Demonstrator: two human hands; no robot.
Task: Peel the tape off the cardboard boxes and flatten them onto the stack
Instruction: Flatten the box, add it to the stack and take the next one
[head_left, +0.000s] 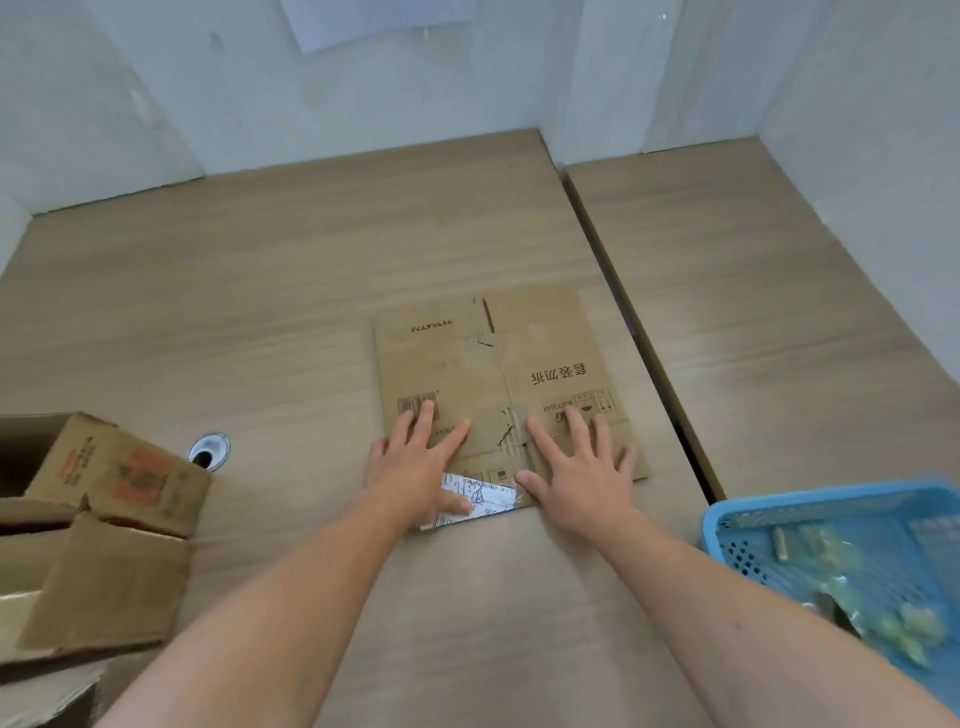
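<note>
A flattened brown cardboard box (493, 364) lies on the wooden table, printed with black characters and a barcode. A white shipping label (491, 493) shows on its near edge. My left hand (421, 462) presses flat on the box's near left part, fingers spread, thumb across the label. My right hand (582, 467) presses flat on the near right part, fingers straight and spread. An open cardboard box (119, 478) with orange print stands at the left edge, its flaps up.
A blue plastic basket (810, 519) holding crumpled tape sits at the right. A round cable hole (208, 451) is in the table beside the open box. A gap (639, 332) divides this table from another on the right. White walls close the back.
</note>
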